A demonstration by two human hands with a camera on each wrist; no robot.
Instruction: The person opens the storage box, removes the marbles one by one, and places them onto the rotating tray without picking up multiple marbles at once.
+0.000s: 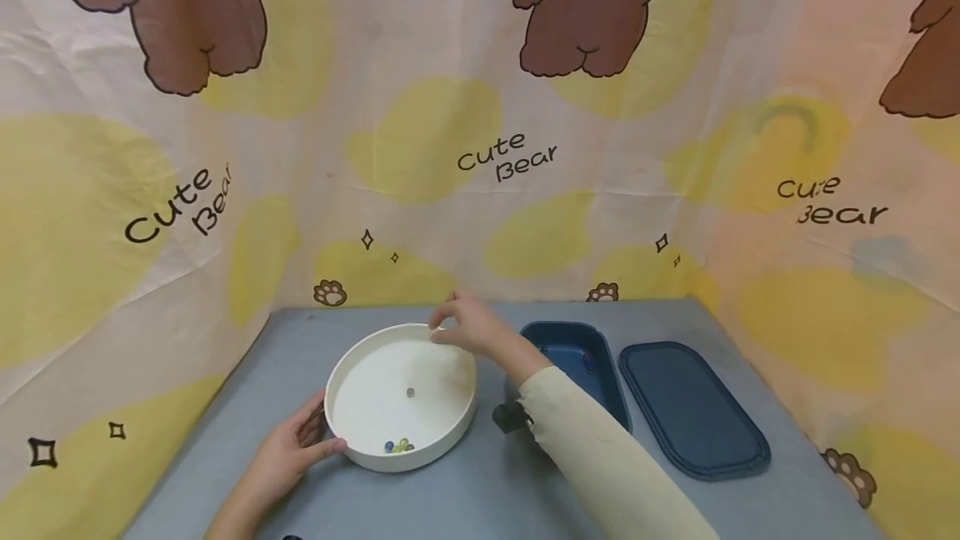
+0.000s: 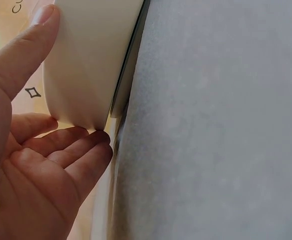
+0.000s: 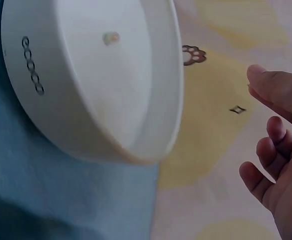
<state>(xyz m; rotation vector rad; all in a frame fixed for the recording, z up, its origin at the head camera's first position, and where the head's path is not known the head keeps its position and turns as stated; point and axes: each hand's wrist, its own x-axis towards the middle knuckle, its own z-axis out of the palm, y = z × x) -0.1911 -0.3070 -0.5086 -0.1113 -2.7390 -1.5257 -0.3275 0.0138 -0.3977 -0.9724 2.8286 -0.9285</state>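
A round white tray (image 1: 367,390) with a raised rim sits on the table. Several small blue and yellow-green marbles (image 1: 398,446) lie together by its near wall. One small round piece (image 1: 410,392), blurred in the right wrist view, is near the middle of its floor. My left hand (image 1: 288,448) holds the tray's left side, thumb near the front rim and fingertips (image 2: 101,136) against the lower outer wall. Over the far rim hovers my right hand (image 1: 472,325), thumb and index finger slightly apart. Nothing shows in it.
To the right stands a blue rectangular container (image 1: 573,333), partly behind the right sleeve (image 1: 600,448), with a few small marbles (image 1: 588,363) inside. A matching blue lid (image 1: 693,411) lies flat beside it. Printed cloth (image 1: 420,148) hangs behind and at the table's sides.
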